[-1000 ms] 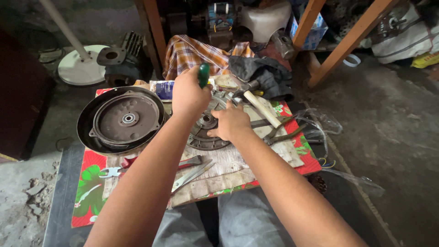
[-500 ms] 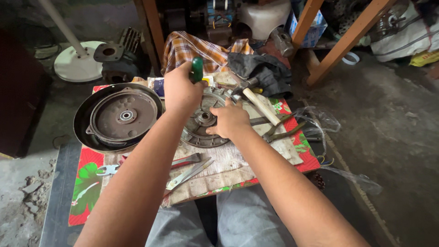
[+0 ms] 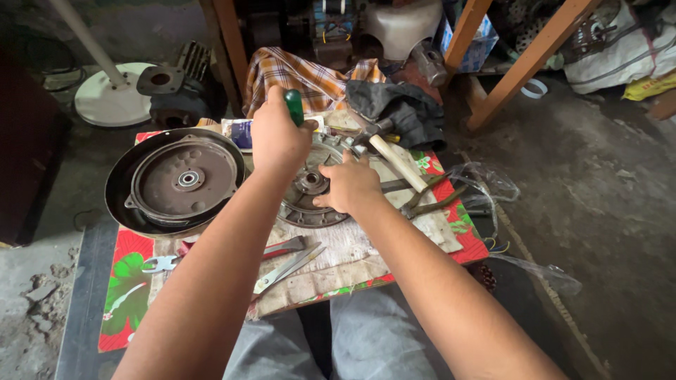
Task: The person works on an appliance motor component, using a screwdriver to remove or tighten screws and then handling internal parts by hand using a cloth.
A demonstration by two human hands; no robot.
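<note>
the left hand is clenched around a green-handled screwdriver, held upright over the round metal motor plate at the centre of the board. the right hand presses flat on that plate's right side, grasping nothing, with a hammer just to its right and a dark round cover lying to the left.

Upright green-handled screwdriver over flat grey motor plate

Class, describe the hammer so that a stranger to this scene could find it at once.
Start at the low table with the red flowered cloth. Right of the right hand, which rests on the round metal motor part, lies the hammer. Its pale wooden handle sets it apart from the dark pliers beside it.
</note>
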